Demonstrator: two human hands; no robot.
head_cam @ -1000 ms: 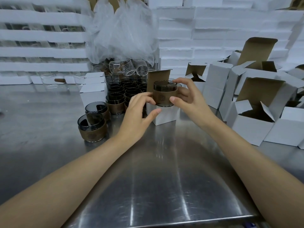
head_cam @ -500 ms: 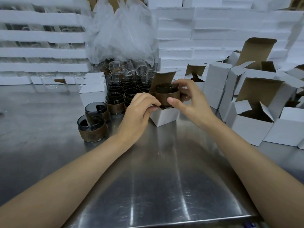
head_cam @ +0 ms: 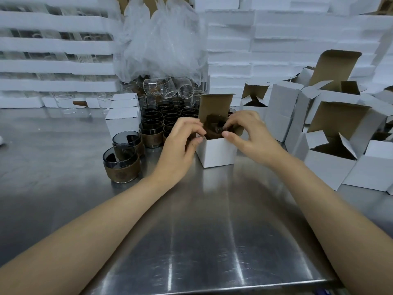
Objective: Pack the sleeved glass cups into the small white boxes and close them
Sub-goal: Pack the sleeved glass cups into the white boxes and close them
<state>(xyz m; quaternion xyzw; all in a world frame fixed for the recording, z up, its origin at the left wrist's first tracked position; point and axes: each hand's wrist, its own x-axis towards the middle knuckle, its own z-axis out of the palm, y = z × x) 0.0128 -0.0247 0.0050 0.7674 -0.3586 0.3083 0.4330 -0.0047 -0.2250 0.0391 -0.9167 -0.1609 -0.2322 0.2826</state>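
A small white box (head_cam: pixel 219 152) stands open on the steel table (head_cam: pixel 202 231), its brown lid flap (head_cam: pixel 214 105) upright at the back. A dark glass cup in a brown sleeve (head_cam: pixel 213 128) sits down inside it, blurred and mostly hidden. My left hand (head_cam: pixel 180 143) grips the box's left side with curled fingers at the top edge. My right hand (head_cam: pixel 248 135) curls over the open top on the right, thumb on the front rim. Two more sleeved cups (head_cam: pixel 121 165) stand loose to the left.
A cluster of several sleeved cups (head_cam: pixel 161 120) stands behind the box, under a clear plastic bag (head_cam: pixel 161 39). Closed white boxes (head_cam: pixel 123 122) are stacked at left. Several open white boxes (head_cam: pixel 331 158) crowd the right side. White foam trays (head_cam: pixel 297 39) fill the background.
The cup, held above the box by my right hand a second ago, has gone down into it. Both hands have dropped to the box's top edges.
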